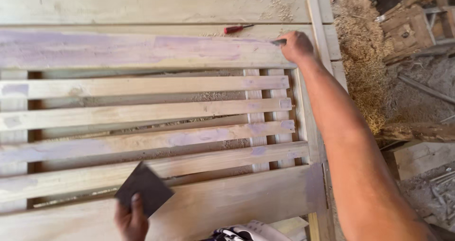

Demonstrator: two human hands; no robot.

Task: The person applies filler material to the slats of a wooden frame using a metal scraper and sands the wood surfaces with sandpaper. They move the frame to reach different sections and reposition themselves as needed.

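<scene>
Looking down through the head camera, I see my left hand [131, 220] low in the frame, fingers closed on the lower edge of a dark square plate [143, 189], probably a filler board or sanding sheet, which stands tilted over the bottom rail of a slatted wooden frame [142, 113]. My right hand [295, 47] is stretched far out to the upper right, closed around a small dark-bladed tool [278, 42] that looks like a putty knife, its blade touching the wide top rail [132, 51] near that rail's right end. Purplish filler patches [189, 49] are smeared along that rail and on the slat ends. Four slanted slats [147, 141] run between the rails, with gaps showing boards beneath.

A red-handled screwdriver [237, 29] lies on the plank [142, 4] just beyond the top rail, a little left of my right hand and not touching it. A narrow strip of wood [316, 28] rests along the frame's right side. Wood shavings [365, 61] are heaped on the ground to the right, beside scrap timber [407, 32]. A folded black-and-white cloth [241, 232] shows at the bottom edge.
</scene>
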